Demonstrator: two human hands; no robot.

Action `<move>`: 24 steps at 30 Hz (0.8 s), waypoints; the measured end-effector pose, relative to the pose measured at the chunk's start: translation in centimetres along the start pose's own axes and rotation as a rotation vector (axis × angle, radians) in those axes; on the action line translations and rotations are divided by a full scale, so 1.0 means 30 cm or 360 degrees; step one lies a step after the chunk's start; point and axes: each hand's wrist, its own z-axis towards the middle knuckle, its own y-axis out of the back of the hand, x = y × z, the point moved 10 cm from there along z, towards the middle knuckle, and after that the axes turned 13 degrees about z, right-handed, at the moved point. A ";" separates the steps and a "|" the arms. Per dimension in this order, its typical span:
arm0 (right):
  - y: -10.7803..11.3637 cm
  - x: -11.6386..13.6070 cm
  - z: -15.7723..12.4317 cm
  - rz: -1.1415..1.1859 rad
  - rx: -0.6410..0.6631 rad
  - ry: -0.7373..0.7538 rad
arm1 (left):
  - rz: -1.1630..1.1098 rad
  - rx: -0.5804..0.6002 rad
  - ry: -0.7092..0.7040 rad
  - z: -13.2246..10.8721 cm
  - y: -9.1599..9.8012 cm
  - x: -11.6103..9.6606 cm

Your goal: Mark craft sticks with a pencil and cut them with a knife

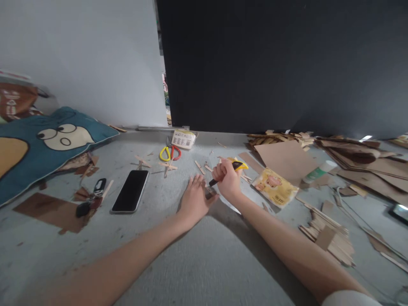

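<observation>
My right hand [228, 182] is closed in a fist around a yellow and black utility knife [241, 165]. The knife's dark front end points down and left toward my left hand [193, 199]. That hand lies on the grey table with its fingers stretched out and its thumb apart. Between thumb and fingers is a small dark or see-through piece [210, 192], too blurred to name. Just beyond my hands lie thin wooden strips [200, 167]. Right of my right hand is a yellow packet [275, 187] with a cartoon print.
Scissors [170, 153] with yellow and red handles lie by a white packet [183, 139]. A phone [130, 191], keys [95, 193] and a blue cushion [63, 140] are at left. Cardboard [285, 159], a glue stick [319, 171] and stacked strips [328, 233] lie right. A black panel [280, 63] stands behind.
</observation>
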 end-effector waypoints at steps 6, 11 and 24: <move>0.026 -0.006 -0.021 -0.0044 -0.0078 0.0013 | -0.0079 -0.0077 0.0053 -0.011 0.021 0.018; 0.038 -0.024 -0.036 0.0016 -0.0115 0.0003 | 0.0018 -0.0052 0.0035 -0.008 0.026 0.006; 0.030 -0.033 -0.034 -0.0027 -0.0099 -0.0010 | 0.0043 -0.0092 0.0034 -0.004 0.028 0.005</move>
